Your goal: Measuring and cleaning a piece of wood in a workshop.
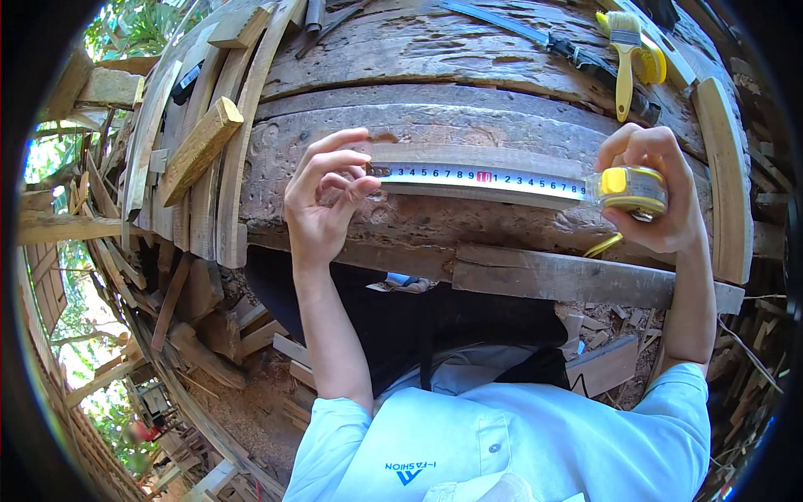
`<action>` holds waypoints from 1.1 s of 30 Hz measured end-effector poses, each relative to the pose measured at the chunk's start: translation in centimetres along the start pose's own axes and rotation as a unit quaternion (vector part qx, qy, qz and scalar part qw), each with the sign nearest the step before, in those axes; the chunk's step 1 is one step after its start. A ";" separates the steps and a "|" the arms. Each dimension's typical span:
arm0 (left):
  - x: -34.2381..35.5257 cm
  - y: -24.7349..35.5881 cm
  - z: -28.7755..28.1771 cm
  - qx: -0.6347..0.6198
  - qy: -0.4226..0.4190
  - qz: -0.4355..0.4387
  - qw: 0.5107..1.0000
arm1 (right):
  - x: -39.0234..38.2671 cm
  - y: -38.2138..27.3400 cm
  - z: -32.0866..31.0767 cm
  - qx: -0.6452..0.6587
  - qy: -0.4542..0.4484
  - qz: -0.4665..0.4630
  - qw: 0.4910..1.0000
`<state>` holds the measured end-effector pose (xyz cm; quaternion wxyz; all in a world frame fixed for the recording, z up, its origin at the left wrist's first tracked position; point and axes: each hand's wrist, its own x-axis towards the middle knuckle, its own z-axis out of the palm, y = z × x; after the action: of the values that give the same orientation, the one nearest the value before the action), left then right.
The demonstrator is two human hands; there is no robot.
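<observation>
A tape measure (633, 191) with a yellow and clear case sits in my right hand (667, 180), fingers wrapped round it. Its pale blade (485, 178) is drawn out to the left, over a flat strip of wood (477, 157) lying on the worn wooden bench (351, 222). At the blade's far left end, my left hand (328, 188) pinches the tip between thumb and fingers. From the case a yellow strap (604, 244) hangs down past the bench's near edge.
Toward the back right lie a yellow-handled paintbrush (625, 67), a yellow roll (651, 65) and a clamp with a blue bar (577, 57). Planks (234, 167) and a wood block (201, 151) rest at the left; another board (723, 184) lies right. Offcuts (606, 368) litter the ground.
</observation>
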<state>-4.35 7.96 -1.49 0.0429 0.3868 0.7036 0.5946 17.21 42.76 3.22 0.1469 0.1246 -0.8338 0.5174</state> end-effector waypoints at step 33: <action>-0.8 -0.8 -0.7 -0.030 -0.026 -0.043 0.998 | 0.8 0.1 -0.2 -0.051 -0.076 -0.094 0.991</action>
<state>-4.56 6.89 -2.30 0.0981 0.3704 0.7002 0.6024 16.47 42.95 3.53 0.1368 0.2337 -0.8525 0.4471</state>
